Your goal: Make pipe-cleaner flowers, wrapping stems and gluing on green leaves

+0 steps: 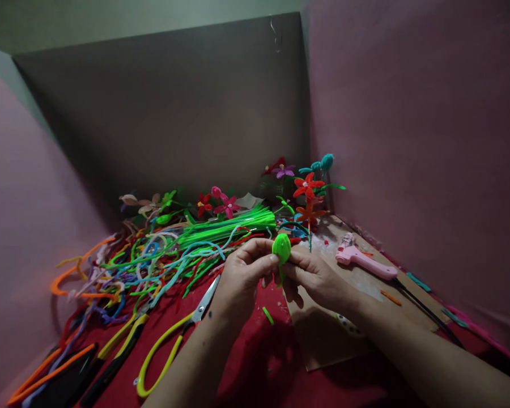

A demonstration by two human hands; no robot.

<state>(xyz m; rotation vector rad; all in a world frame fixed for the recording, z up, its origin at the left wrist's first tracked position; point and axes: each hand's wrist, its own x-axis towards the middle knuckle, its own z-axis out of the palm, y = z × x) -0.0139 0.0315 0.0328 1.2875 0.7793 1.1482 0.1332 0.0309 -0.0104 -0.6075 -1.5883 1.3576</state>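
Note:
Between both hands is a bright green pipe-cleaner bud (281,247), rounded on top, with a short green tail below. My left hand (250,264) is closed on its left side, thumb and forefinger pinching it. From the right, my right hand (312,276) pinches the lower part of the same bud, its other fingers curled beneath. The bud is held above a red cloth (255,362). A small green pipe-cleaner scrap (268,315) lies on the cloth below the hands.
Yellow-handled scissors (164,351) and yellow-black pliers (119,357) lie left. Behind them spread loose pipe cleaners (153,272) and a green bundle (229,226). Finished pipe-cleaner flowers (309,185) stand at the back. A pink glue gun (365,260) rests on cardboard (323,334) at right.

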